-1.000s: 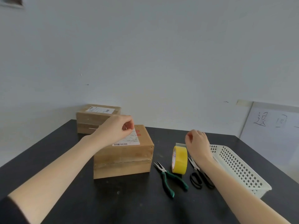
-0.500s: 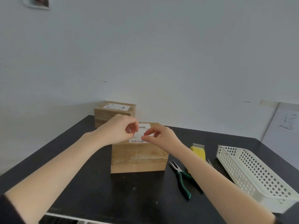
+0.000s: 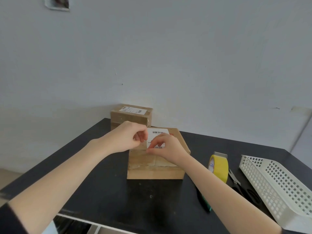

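Two taped brown cardboard boxes are counted on the matte black table [image 3: 135, 196]: the far box [image 3: 130, 118] at the left, and the near box [image 3: 154, 171] at centre. The near box's flat white barcode label [image 3: 158, 135] is pinched at its left edge by the curled left hand [image 3: 130, 137] and at its near-left corner by the right hand [image 3: 167, 147]. To the right are laid one green-handled pliers [image 3: 203, 199], one glossy yellow tape roll [image 3: 218, 167], one black-handled scissors [image 3: 243, 188] and one white perforated plastic basket [image 3: 276, 183].
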{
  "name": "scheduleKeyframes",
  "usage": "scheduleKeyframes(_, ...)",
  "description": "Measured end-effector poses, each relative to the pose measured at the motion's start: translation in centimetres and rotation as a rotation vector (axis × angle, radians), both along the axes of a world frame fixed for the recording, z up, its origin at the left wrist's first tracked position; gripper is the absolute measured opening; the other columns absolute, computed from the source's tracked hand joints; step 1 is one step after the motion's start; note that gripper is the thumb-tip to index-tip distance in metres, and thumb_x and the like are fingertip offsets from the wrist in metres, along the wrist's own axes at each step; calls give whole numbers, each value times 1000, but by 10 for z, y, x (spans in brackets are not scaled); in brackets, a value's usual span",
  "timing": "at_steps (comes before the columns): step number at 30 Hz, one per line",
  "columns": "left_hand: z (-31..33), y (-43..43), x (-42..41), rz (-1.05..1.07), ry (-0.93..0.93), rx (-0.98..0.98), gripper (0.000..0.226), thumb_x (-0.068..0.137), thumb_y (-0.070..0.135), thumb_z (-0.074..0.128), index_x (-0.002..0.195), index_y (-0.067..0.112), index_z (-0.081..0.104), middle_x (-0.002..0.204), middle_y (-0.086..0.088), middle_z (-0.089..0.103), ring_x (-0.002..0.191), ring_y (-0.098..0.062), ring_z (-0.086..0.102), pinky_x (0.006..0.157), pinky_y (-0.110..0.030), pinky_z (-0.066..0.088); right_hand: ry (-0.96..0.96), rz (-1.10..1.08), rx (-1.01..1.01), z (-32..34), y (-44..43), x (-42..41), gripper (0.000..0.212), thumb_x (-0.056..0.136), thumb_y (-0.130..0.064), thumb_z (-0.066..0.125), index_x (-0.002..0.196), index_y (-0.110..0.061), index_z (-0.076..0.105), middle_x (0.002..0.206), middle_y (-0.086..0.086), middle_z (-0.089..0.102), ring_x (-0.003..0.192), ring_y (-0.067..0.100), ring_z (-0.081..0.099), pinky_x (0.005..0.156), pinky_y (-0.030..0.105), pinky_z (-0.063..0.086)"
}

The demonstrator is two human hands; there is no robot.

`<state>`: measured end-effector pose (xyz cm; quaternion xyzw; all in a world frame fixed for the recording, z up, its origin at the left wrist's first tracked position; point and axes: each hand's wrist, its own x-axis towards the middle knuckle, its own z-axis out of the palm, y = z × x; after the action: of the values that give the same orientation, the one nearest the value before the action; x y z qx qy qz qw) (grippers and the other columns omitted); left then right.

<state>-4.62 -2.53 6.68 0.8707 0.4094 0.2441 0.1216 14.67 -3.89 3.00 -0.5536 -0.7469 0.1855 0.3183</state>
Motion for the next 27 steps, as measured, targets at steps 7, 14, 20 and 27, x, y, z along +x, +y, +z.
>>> scheduleKeyframes(7, 2, 3, -2, 10, 3, 23, 26, 83, 5, 62, 88, 29, 68, 90, 16, 65, 79, 0, 62, 77, -25, 55, 3, -11, 18, -6, 2, -3, 10, 82, -33, 74, 79, -25, 70, 104, -6, 62, 94, 11, 55, 79, 21, 44)
scheduleKeyframes(14, 1, 8, 4, 30, -51, 2, 29, 81, 10, 70, 104, 28, 66, 87, 15, 66, 75, -1, 64, 73, -23, 56, -8, -51, 32, -16, 6, -3, 11, 83, -34, 73, 81, -24, 70, 106, -7, 59, 99, 9, 54, 82, 19, 44)
scheduleKeyframes(20, -4, 13, 7, 34, -91, -34, 30, 80, 6, 69, 101, 27, 67, 81, 12, 68, 73, 1, 64, 71, -14, 53, 25, -108, 104, -26, 5, -4, 9, 82, -29, 73, 77, -23, 69, 100, -9, 58, 99, 10, 51, 85, 22, 48)
scheduleKeyframes(27, -11, 16, 3, 45, -81, -47, 30, 81, 5, 68, 101, 26, 67, 82, 12, 67, 74, 1, 63, 70, -11, 51, -11, -133, 194, -34, 6, -10, 9, 81, -29, 73, 76, -22, 69, 95, -11, 56, 99, 11, 47, 86, 24, 44)
